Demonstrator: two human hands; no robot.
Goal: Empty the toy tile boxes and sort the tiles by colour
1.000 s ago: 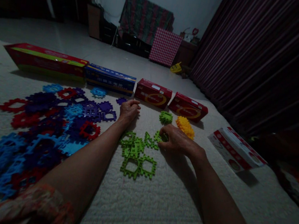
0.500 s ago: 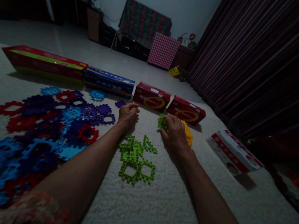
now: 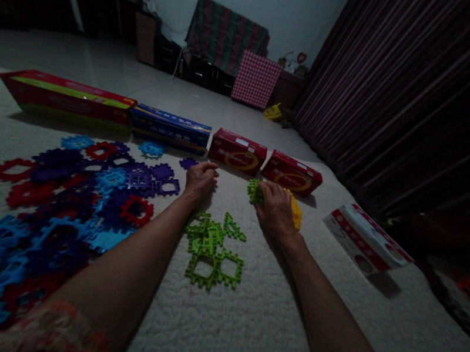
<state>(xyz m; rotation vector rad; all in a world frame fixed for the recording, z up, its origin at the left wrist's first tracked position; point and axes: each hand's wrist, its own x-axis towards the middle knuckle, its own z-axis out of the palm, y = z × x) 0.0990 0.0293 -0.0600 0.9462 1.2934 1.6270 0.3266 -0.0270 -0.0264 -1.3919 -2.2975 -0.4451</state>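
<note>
My left hand (image 3: 202,179) rests curled on the quilted cover, near a purple toothed piece (image 3: 188,163); nothing shows in its fingers. Farther right, the fingers of my right hand (image 3: 275,207) are bent over a green toothed plastic building piece (image 3: 254,191), which they partly cover. Behind that hand lie yellow toothed pieces (image 3: 295,210), partly hidden. Between my forearms is a small heap of green pieces (image 3: 210,237), with a green triangular frame (image 3: 232,228) and a green square frame (image 3: 230,267) at its edge.
Purple, red and blue pieces (image 3: 115,179) spread over the left side. Along the back stand a red-and-yellow box (image 3: 73,100), a blue box (image 3: 170,129) and two red boxes (image 3: 237,152). A white-and-red box (image 3: 365,241) sits at right, near a dark curtain (image 3: 375,103).
The right hand has barely shifted, its thumb drawn closer to the green piece. The left hand stays where it was. The whole view has slid very slightly.
</note>
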